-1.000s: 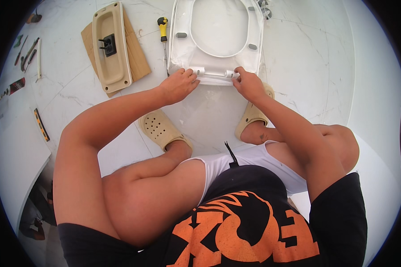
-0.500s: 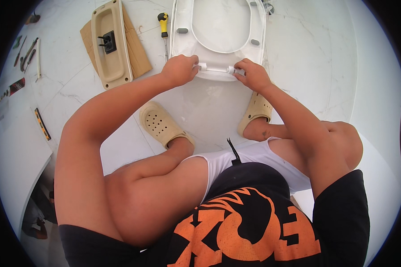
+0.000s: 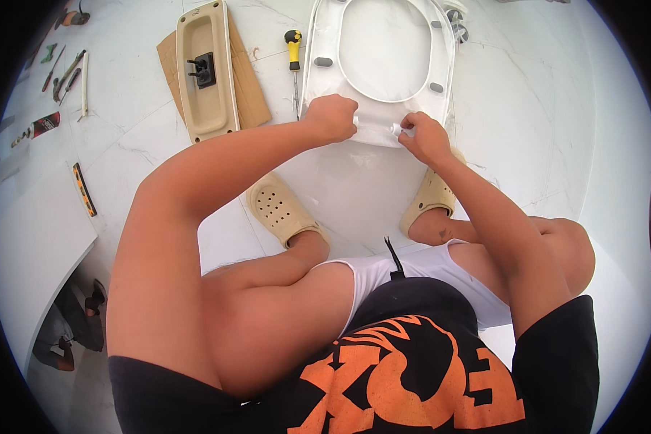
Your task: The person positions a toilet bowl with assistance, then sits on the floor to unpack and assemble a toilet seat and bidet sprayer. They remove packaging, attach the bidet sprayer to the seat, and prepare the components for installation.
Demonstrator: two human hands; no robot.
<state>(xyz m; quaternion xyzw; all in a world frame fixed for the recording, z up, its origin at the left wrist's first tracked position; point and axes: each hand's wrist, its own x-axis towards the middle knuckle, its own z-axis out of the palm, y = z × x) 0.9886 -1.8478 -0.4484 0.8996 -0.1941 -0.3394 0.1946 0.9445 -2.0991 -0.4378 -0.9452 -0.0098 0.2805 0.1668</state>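
A white toilet seat (image 3: 325, 85) with its lid lies in front of me, hinge end toward me. My left hand (image 3: 333, 118) is closed at the left hinge, its fingertips curled around the end and mostly hiding it. At the other side my right hand (image 3: 424, 137) pinches the white right hinge (image 3: 396, 130) between thumb and fingers. Just left of the seat lies a yellow and black screwdriver (image 3: 294, 52), its shaft pointing toward me.
A long beige hollow cover (image 3: 188, 94) with a black fitting rests on cardboard (image 3: 251, 94). Hand tools (image 3: 66, 76), a red and black tube (image 3: 45, 125) and a yellow-black strip (image 3: 84, 189) lie at left. Another person (image 3: 72, 318) partly shows at lower left. My beige clogs (image 3: 278, 206) flank the floor.
The whole view has shifted, so things sit farther right and lower. My left fingers have closed in over the left hinge, which showed more before. My right hand stays at the right hinge.
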